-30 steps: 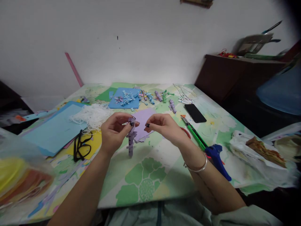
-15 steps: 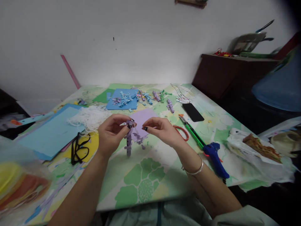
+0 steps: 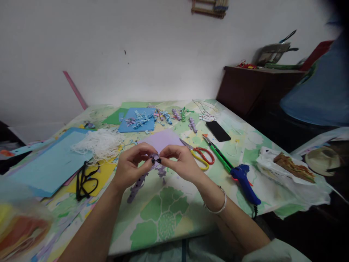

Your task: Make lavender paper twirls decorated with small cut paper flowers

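Observation:
My left hand point(image 3: 133, 165) pinches the top of a purple craft roll point(image 3: 136, 189), a narrow tube with small cut-out bits on it. Its lower end slants down to the left over the tablecloth. Thumb and finger of my right hand point(image 3: 178, 160) are closed against the left fingertips at the roll's top; whatever they grip there is too small to make out. Purple cut-out bits point(image 3: 161, 171) hang just below the fingertips. Behind the hands lies a flat purple sheet point(image 3: 163, 138). Scissors with red and yellow handles point(image 3: 209, 157) rest to the right of my right hand.
On the right lie a green utility knife point(image 3: 219, 154), a blue glue gun point(image 3: 244, 182), a black phone point(image 3: 218, 131) and food in a white bag point(image 3: 294, 168). To the left are white string point(image 3: 99, 143), black glasses point(image 3: 79, 182) and blue sheets point(image 3: 51, 163). Finished-looking rolls point(image 3: 193, 124) lie behind.
My right hand has moved left so its fingertips meet the left ones. The purple roll has swung from upright to slanting down-left. More of the scissors now shows, and the camera view has shifted.

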